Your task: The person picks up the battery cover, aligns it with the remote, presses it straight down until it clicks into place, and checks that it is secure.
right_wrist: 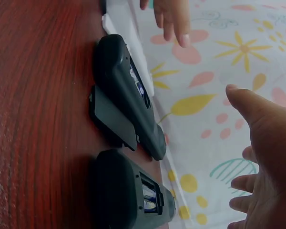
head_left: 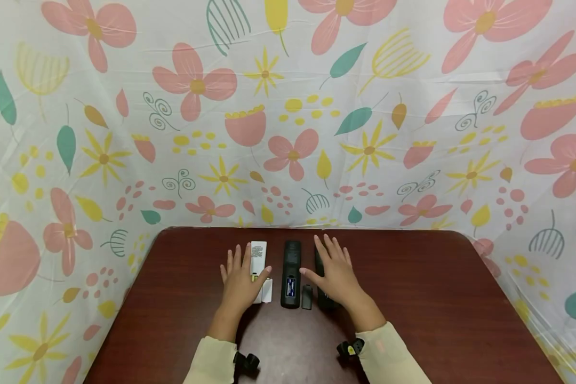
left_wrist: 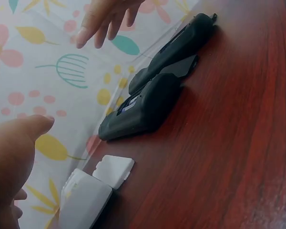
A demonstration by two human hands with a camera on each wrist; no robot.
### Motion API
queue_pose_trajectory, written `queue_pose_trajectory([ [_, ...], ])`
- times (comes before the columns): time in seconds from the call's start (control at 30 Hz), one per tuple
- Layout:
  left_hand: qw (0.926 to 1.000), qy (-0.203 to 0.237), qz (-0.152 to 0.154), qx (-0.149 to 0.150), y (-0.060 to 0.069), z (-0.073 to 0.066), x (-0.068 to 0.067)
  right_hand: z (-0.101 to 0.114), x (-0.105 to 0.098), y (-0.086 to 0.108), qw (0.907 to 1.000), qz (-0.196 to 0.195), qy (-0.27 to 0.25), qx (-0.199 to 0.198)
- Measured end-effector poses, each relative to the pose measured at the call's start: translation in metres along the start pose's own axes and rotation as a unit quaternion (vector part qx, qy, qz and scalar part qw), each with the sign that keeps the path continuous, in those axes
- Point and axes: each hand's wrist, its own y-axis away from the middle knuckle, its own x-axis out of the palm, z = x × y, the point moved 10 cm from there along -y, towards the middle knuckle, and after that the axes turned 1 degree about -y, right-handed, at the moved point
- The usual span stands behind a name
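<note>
Left hand (head_left: 240,282) and right hand (head_left: 337,278) hovering, fingers splayed
Middle remote (head_left: 292,260) has batteries (head_left: 290,287) showing, with the white remote (head_left: 258,257) at its 9 o'clock under the left hand and the right remote (right_wrist: 121,191) at 3 under the right. White cover (head_left: 267,291) sits at 8, black cover (head_left: 306,297) at 5.

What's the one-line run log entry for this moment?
left hand: over long white plastic remote | right hand: over rightmost black plastic remote | middle long black plastic remote: blue batteries exposed, flat black cover alongside
</note>
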Motion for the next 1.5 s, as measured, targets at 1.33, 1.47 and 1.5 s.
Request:
queue_pose_trajectory([
  [1.33,0.9982,0.052,-0.023,-0.021,0.017,0.018,-0.003,0.035,0.033,0.010,0.9968,0.045,-0.040,-0.053],
  [1.47,0.9974,0.061,-0.023,-0.030,0.018,0.019,-0.002,0.038,0.036,0.011,0.9965,0.049,-0.036,-0.058],
  [1.5,0.9974,0.061,-0.025,-0.031,0.019,0.019,-0.002,0.039,0.037,0.011,0.9964,0.050,-0.036,-0.058],
])
